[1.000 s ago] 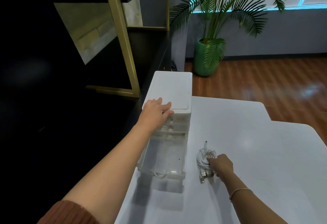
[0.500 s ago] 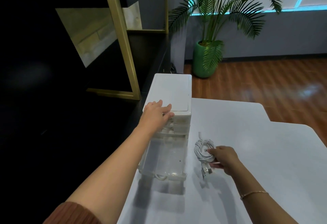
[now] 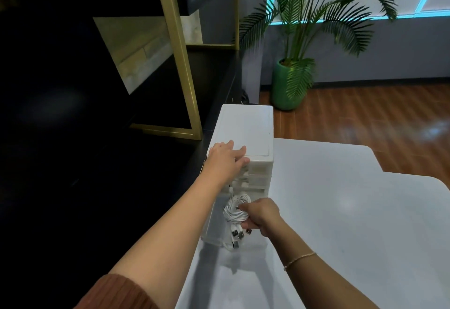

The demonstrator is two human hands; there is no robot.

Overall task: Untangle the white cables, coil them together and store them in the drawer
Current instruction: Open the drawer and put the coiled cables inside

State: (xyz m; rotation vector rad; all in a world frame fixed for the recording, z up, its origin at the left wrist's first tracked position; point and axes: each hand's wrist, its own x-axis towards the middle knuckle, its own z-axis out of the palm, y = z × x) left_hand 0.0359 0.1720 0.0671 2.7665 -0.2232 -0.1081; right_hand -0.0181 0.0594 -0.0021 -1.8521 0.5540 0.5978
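Lifted over the open drawer [image 3: 214, 225], coiled cables [image 3: 235, 211] sit pinched in right fingers [image 3: 248, 224].

Hands [image 3: 225, 160]: 2
Cable coil [image 3: 236, 209]: 1
Drawer unit [image 3: 246, 133]: 1
Open drawer [image 3: 214, 223]: 1
Potted plant [image 3: 289, 84]: 1, at 12 o'clock
Bench [image 3: 341, 211]: 1
Bracelet [image 3: 299, 258]: 1

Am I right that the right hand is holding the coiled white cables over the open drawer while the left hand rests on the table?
Not quite. In the head view the left hand rests on top of the white drawer unit, not on the table. The rest holds: the right hand holds the coiled white cables over the open drawer.
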